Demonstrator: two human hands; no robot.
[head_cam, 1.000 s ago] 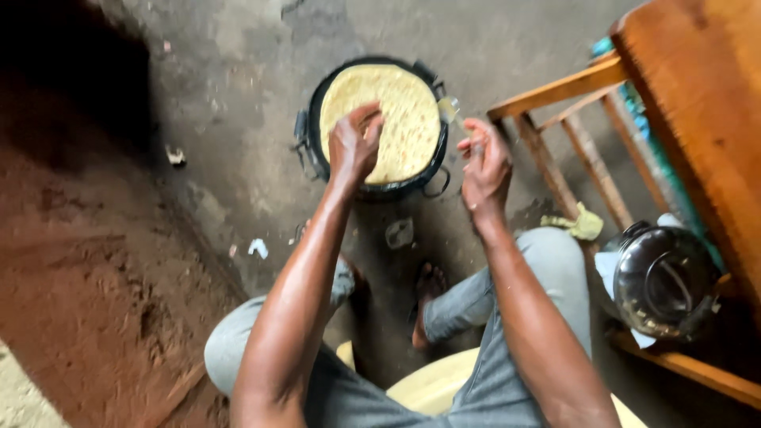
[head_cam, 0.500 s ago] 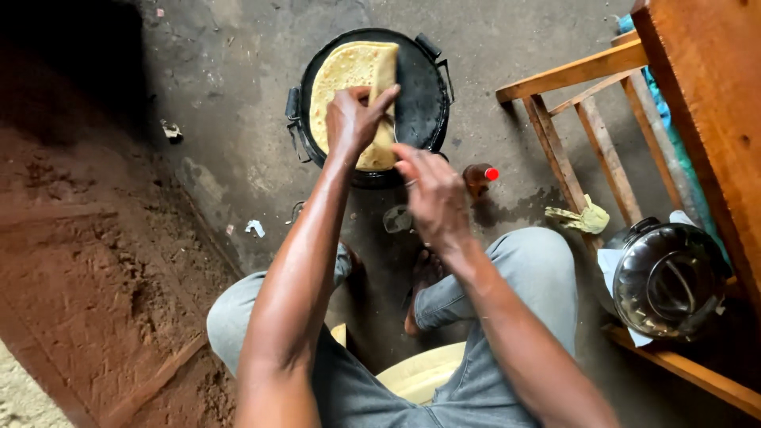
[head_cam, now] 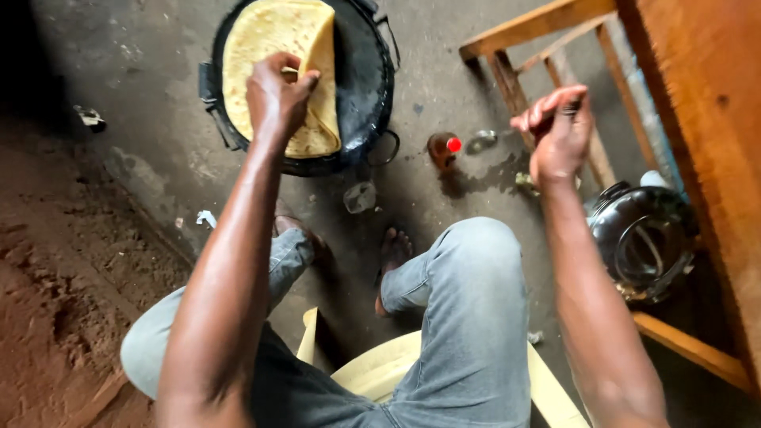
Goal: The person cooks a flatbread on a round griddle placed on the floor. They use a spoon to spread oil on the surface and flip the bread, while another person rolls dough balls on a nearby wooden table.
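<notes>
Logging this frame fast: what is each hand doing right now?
Left hand: closed, pinching the folded edge of the flatbread over the pan.
Right hand: raised, fingers curled; whether it holds anything cannot be told.

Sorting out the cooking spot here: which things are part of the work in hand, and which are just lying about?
In use:
- left hand, lifting the folded flatbread
- round black pan
- right hand, raised

Lying about:
- small red-capped bottle
- dark pot
- wooden table
</notes>
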